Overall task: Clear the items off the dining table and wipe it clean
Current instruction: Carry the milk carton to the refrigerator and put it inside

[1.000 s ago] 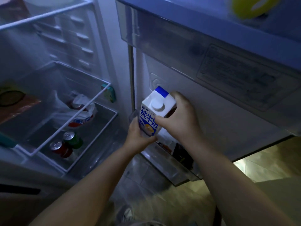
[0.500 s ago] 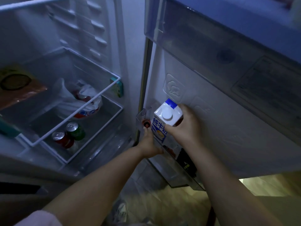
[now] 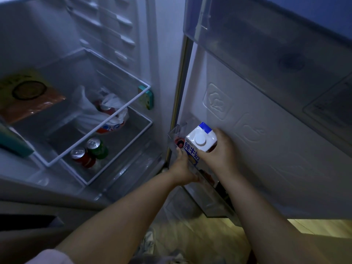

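Down it goes: the milk carton (image 3: pixel 200 144), held higher a second ago, has sunk toward the door bin (image 3: pixel 176 133) at the fridge door's foot, about 5 o'clock of centre. So one dining-table item looks nearly stowed. The right hand (image 3: pixel 219 152) reaches in from 5 o'clock, fingers clenched round the carton's far side. The left hand (image 3: pixel 183 168), at the carton's 7 o'clock, steadies its lower face; its fingers are mostly hidden.
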